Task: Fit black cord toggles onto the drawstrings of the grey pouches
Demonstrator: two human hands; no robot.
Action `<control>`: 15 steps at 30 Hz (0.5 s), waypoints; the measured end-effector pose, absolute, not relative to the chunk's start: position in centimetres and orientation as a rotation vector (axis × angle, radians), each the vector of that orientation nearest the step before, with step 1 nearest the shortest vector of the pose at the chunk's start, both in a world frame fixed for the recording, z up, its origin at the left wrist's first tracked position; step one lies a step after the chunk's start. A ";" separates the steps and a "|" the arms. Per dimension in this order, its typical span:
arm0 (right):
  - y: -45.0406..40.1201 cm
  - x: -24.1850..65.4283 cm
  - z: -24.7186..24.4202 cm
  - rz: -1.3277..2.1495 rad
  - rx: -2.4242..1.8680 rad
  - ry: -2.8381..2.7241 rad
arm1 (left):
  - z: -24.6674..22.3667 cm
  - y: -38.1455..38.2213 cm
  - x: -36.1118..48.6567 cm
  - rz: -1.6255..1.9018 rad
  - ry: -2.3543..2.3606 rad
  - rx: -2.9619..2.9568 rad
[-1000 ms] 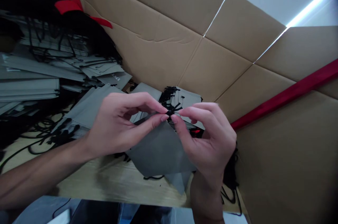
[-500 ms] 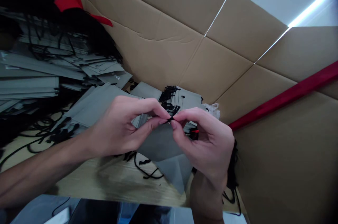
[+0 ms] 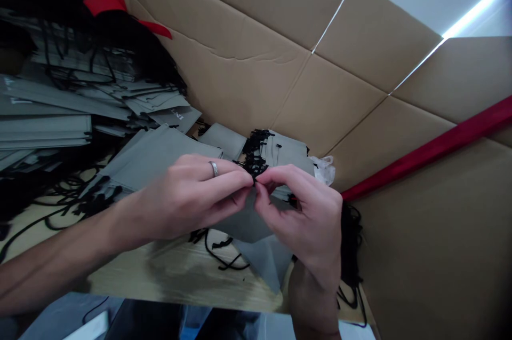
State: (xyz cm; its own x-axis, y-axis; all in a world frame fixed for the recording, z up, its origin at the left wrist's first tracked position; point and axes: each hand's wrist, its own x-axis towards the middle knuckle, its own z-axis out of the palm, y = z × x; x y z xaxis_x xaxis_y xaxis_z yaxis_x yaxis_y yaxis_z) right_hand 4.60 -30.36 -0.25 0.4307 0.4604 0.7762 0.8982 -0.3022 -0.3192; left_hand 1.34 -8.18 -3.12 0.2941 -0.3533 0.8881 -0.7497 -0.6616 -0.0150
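Observation:
Fingertips nearly meeting, my left hand [image 3: 192, 196] and my right hand [image 3: 306, 214] both pinch a short piece of black cord [image 3: 254, 180]. A ring shows on the left hand, whose fingers lie close together with the thumb mostly hidden. On the right, thumb and forefinger close on the cord. Below them is a grey fabric pouch [image 3: 264, 260], its upper part covered by my hands. Whether the pinched cord belongs to this pouch, I cannot tell. Behind the fingertips lie more grey pouches [image 3: 294, 153] with knotted black cord ends.
Stacked grey pouches [image 3: 44, 129] and a black cord bundle with a red strip [image 3: 106, 4] fill the left. Loose black cord [image 3: 226, 262] lies on the wooden tabletop [image 3: 180, 286]. Cardboard walls [image 3: 240, 36] rise behind and right, crossed by a red band [image 3: 420, 153]. A clear plastic bag [image 3: 324, 169] sits behind.
My left hand has turned over, its fingers drawing together and the ring coming into view. The right hand has shifted slightly left. Both still pinch the cord.

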 end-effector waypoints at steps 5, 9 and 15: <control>-30.1 4.2 -0.6 -0.858 -1.992 -1.212 | -3.6 -8.6 1.5 1.327 -0.977 2.113; -30.0 4.0 -0.6 -0.883 -1.953 -1.240 | -3.4 -8.7 1.0 1.248 -0.882 2.128; -30.4 4.0 0.0 -0.801 -1.832 -1.219 | -2.4 -8.9 0.7 1.128 -0.793 2.008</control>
